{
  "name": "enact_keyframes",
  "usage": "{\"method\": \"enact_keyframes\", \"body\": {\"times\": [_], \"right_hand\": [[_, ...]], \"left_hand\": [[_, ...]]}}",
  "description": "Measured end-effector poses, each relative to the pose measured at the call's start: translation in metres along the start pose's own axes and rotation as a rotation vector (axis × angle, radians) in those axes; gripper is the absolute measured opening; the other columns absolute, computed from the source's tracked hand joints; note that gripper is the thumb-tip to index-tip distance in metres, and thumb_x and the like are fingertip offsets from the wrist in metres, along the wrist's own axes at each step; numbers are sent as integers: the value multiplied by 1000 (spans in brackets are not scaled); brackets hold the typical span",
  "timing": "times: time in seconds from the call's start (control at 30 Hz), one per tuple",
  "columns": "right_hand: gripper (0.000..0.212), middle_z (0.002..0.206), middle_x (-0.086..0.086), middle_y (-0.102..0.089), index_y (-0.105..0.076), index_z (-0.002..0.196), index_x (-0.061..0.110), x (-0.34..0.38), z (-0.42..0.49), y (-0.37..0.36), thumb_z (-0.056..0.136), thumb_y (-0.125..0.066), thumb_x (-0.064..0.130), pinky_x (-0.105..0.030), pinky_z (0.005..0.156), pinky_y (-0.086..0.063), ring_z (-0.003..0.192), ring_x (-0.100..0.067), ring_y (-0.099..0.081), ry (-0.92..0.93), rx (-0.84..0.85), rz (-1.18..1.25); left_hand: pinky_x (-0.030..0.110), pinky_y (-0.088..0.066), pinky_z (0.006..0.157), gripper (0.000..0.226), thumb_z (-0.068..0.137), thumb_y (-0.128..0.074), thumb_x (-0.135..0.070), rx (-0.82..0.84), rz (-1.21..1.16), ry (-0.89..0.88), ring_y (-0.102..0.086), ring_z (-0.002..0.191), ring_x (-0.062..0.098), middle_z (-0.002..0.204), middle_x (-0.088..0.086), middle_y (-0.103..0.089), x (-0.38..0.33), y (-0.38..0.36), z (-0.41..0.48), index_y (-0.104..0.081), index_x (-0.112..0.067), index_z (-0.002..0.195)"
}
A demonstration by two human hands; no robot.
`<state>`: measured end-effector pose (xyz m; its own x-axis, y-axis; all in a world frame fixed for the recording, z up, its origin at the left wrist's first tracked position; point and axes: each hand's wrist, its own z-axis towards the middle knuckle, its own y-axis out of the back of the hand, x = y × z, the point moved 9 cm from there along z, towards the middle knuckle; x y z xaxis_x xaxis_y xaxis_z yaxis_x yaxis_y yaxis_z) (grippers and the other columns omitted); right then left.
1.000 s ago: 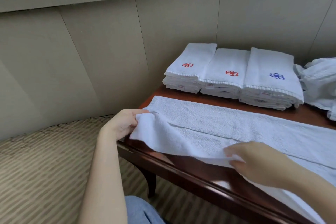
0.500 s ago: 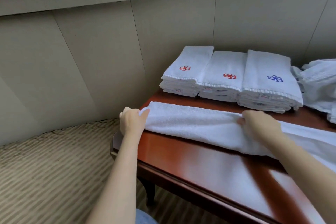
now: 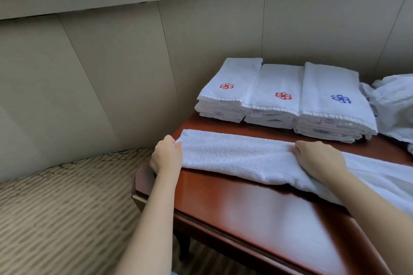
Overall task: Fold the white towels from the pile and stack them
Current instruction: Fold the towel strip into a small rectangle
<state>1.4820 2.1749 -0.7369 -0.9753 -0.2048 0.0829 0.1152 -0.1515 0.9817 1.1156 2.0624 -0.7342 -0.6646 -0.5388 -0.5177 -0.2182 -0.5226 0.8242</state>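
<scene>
Nearest: glossy red-brown wooden surface (image 3: 245, 214), its near part bare and reflecting light; striped beige carpet (image 3: 67, 207) to the left below it.

On the surface, mid-depth: white towel (image 3: 237, 155), terry texture, folded lengthwise into a long narrow band. It runs from the surface's left end toward the right edge of view. The left portion is even and flat. To the right of the right hand the band widens and looks looser.

Left hand (image 3: 166, 158): at the towel's left end, fingers curled around the end, thumb on top of the cloth, holding it.

Right hand (image 3: 317, 159): lies palm-down on the towel further right, fingers reaching to the far edge. Cannot tell whether they pinch the cloth or only press it.

Behind the towel, apart from it: three stacks of folded white towels, side by side and touching. Left stack (image 3: 230, 96) and middle stack (image 3: 276, 87) carry a red flower mark, right stack (image 3: 333, 87) a blue one.

Far right: crumpled pile (image 3: 395, 105) of white towels beside the blue-marked stack.

Behind: beige panelled wall (image 3: 134, 73).
</scene>
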Motion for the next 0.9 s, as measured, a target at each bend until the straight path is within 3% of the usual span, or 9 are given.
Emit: {"method": "enact_keyframes", "body": {"times": [0.13, 0.27, 0.37, 0.43, 0.5, 0.57, 0.73, 0.83, 0.9], "right_hand": [[33, 90, -6, -63, -39, 75, 23, 0, -3, -3, 99, -29, 44, -34, 62, -34, 79, -30, -55, -38, -12, 0], [34, 90, -7, -62, -39, 81, 18, 0, -5, -3, 98, -33, 47, -34, 62, -34, 83, -31, -57, -61, 11, 54], [32, 82, -4, -57, -39, 84, 16, 2, -9, 3, 97, -38, 45, -33, 62, -36, 76, -29, -50, -71, -8, 109], [26, 88, -4, -55, -38, 87, 15, 3, -14, 9, 98, -40, 39, -33, 62, -37, 82, -30, -53, -53, -39, 109], [13, 97, -6, -54, -35, 91, 16, 0, -24, 16, 96, -42, 25, -33, 62, -35, 90, -31, -55, -31, -73, 54], [14, 100, -5, -53, -37, 99, 16, -10, -37, 22, 88, -44, 13, -33, 62, -33, 93, -30, -54, -22, -67, -60], [32, 108, -3, -54, -41, 112, 17, -78, -74, 34, 81, -45, 13, -32, 70, -32, 102, -27, -53, -89, 21, -194], [28, 113, -2, -55, -46, 112, 20, -127, -98, 39, 84, -43, 17, -33, 73, -34, 105, -28, -52, -170, 64, -97], [21, 113, -1, -58, -52, 107, 22, -158, -109, 43, 87, -47, 27, -34, 79, -40, 106, -26, -54, -225, 101, 17]], "left_hand": [[41, -38, 93, 29, 95, -54, -33, -61, 110, 39, -51, 113, 31, 120, 11, -55, -4, 6, -5, -52, -11, 115], [36, -36, 92, 22, 94, -52, -21, -87, 185, -123, -46, 112, 27, 120, 7, -54, -32, 8, -11, -56, -16, 115], [37, -34, 99, 42, 98, -41, -41, 194, 128, -298, -41, 124, 27, 137, 5, -48, -69, -30, -31, -49, -21, 134], [41, -24, 109, 59, 97, -28, -56, 381, 258, -340, -26, 138, 26, 154, 4, -28, -83, -57, -48, -31, -26, 147], [46, -9, 116, 65, 95, -17, -62, 486, 356, -273, -5, 146, 26, 161, 1, -4, -81, -70, -53, -12, -30, 152], [48, -3, 117, 67, 95, -14, -63, 516, 370, -186, 3, 147, 26, 161, 1, 5, -77, -71, -53, -5, -31, 153], [50, -9, 115, 55, 100, -21, -46, 440, 378, -89, -10, 144, 30, 158, 7, -14, -101, -67, -62, -23, -23, 150], [46, -23, 109, 43, 99, -30, -37, 445, 359, -282, -30, 134, 29, 146, 7, -36, -144, -78, -82, -40, -22, 138], [43, -29, 108, 43, 98, -37, -39, 530, 260, -472, -37, 131, 29, 143, 7, -39, -182, -89, -109, -42, -24, 138]]}}
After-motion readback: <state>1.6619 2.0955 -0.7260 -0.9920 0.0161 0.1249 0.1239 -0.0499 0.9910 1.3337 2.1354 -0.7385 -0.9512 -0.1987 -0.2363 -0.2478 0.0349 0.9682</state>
